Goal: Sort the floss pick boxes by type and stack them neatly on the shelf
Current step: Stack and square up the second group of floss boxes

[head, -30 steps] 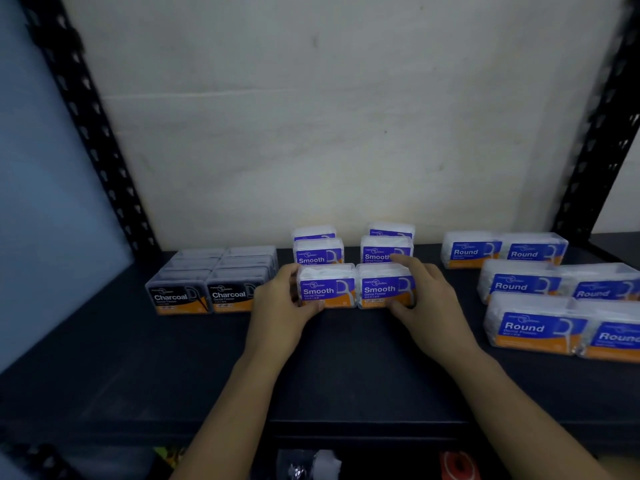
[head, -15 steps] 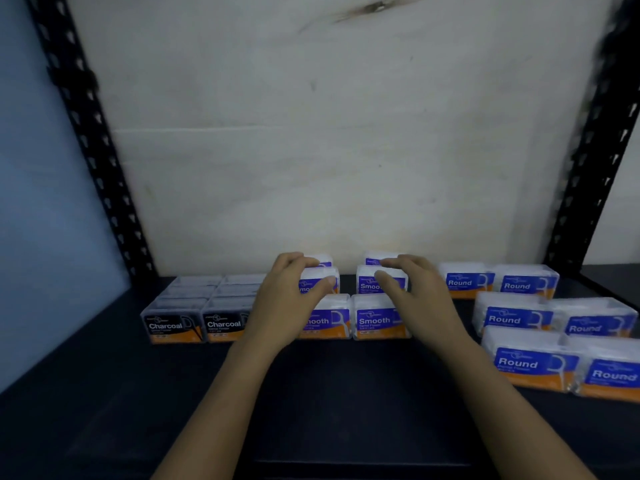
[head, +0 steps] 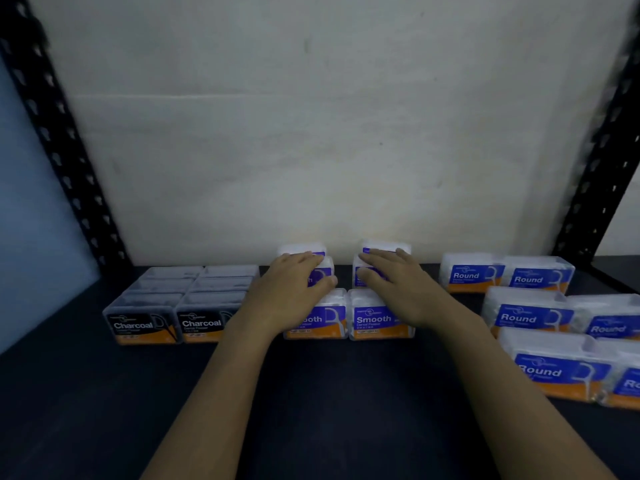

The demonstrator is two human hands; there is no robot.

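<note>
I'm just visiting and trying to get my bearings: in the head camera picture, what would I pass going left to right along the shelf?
Left shelf post → Charcoal boxes → Smooth boxes → Round boxes → right shelf post.

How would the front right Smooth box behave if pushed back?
The front right Smooth box would probably slide flat, not tip: it sits low and wide on the shelf. Its clear plastic shell looks stiff and likely light.
</note>
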